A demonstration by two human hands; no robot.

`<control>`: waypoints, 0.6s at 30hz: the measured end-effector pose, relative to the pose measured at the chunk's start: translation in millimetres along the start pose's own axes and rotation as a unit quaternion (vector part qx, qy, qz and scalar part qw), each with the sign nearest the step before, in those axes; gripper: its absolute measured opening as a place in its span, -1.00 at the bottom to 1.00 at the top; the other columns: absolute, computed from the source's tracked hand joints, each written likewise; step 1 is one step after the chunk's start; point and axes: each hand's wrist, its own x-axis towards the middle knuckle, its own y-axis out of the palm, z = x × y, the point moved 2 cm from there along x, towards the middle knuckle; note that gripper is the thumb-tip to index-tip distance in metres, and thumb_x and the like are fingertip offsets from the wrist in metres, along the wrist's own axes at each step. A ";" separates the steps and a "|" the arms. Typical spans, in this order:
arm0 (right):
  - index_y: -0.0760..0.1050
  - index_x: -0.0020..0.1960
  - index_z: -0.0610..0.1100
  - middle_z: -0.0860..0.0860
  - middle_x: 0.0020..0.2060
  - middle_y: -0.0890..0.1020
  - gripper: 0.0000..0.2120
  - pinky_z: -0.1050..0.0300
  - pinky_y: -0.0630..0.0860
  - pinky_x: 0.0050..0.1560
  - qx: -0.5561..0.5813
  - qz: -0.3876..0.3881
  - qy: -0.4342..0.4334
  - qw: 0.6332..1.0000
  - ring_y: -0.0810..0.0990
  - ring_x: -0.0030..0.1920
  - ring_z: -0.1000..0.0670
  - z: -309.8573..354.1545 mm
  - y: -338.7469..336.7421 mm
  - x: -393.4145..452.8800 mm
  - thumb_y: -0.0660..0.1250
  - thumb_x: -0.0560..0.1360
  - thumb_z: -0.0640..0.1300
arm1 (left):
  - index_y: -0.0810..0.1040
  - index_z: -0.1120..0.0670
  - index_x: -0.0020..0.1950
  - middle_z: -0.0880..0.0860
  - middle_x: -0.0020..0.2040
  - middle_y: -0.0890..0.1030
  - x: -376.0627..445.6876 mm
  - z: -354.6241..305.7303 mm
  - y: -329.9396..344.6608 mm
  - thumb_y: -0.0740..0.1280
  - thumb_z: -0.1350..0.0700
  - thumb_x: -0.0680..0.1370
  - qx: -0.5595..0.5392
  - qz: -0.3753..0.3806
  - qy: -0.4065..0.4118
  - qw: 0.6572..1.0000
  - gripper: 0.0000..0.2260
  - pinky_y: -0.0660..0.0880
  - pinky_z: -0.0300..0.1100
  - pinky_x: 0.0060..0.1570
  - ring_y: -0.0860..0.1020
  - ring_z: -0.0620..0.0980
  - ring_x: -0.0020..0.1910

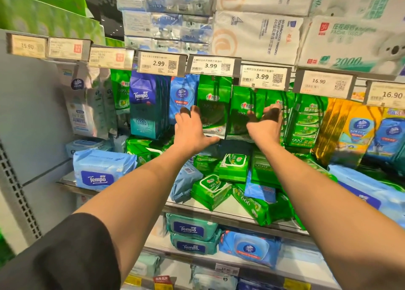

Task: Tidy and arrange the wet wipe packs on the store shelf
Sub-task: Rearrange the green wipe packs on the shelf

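Two green wet wipe packs hang side by side from pegs under the price rail, one (213,92) on the left and one (242,99) on the right. My left hand (192,132) reaches up with fingers spread, its fingertips at the left pack's left edge and its thumb under the bottom. My right hand (265,123) is cupped at the right pack's right side, fingers curled and apart, gripping nothing that I can see. Below them, several small green packs (233,164) lie jumbled on the shelf (223,208), mixed with light blue packs (186,182).
Blue Tempo packs (142,105) and a Vinda pack (182,99) hang to the left, green multipacks (304,123) and yellow packs (350,132) to the right. A large Tempo pack (100,169) lies at the shelf's left end. Price tags (211,65) line the rail above, with tissue bales stacked over it.
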 end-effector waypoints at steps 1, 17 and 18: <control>0.23 0.41 -0.12 -0.13 0.36 0.37 -0.39 -0.01 0.49 0.16 -0.005 0.005 0.008 1.000 0.46 0.23 -0.14 0.1 -0.3 -0.7 0.40 0.44 -0.14 | 0.21 0.18 0.38 0.24 0.21 0.34 -0.8 -0.2 -0.5 0.51 -0.33 0.25 -0.002 0.000 0.001 1.000 -0.06 0.40 0.13 0.22 0.29 0.24 0.20; 0.29 0.25 -0.25 -0.21 0.19 0.45 -0.42 -0.10 0.38 0.24 -0.331 0.111 -0.119 0.929 0.39 0.25 -0.24 -50.8 13.6 -80.1 0.44 0.43 0.03 | 0.28 0.13 0.19 0.17 0.16 0.32 -31.4 74.7 3.4 0.54 -0.07 0.33 0.048 0.066 -0.011 0.997 -0.38 0.39 0.07 0.11 0.33 0.22 0.15; 0.32 0.24 -0.25 -0.20 0.19 0.44 -0.45 -0.10 0.36 0.25 -0.374 0.105 -0.143 0.910 0.38 0.24 -0.23 -50.6 16.7 -85.3 0.42 0.44 0.05 | 0.28 0.13 0.18 0.17 0.16 0.33 -33.7 82.0 4.6 0.54 -0.07 0.34 0.058 0.081 -0.010 0.995 -0.39 0.40 0.07 0.12 0.34 0.22 0.15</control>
